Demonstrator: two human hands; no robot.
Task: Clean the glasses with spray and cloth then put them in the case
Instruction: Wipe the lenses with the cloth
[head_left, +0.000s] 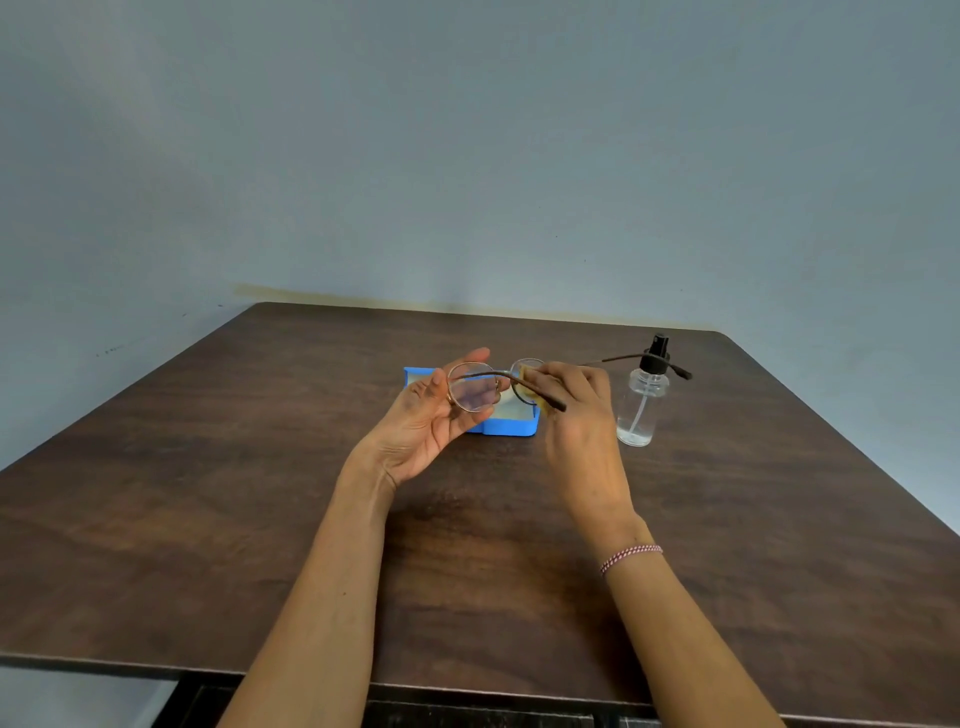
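Note:
Round metal-rimmed glasses (475, 387) with dark temples are held up above the table. My left hand (426, 421) holds the left lens rim between thumb and fingers, palm toward me. My right hand (574, 405) pinches a small yellow cloth (530, 387) against the right lens. One temple sticks out to the right, crossing in front of the spray bottle (641, 400). The open blue case (506, 423) with a pale lining lies on the table behind my hands, partly hidden by them.
The clear spray bottle with a black pump stands upright to the right of my right hand. The dark wooden table (260, 493) ends at a grey wall behind and has its near edge below my forearms.

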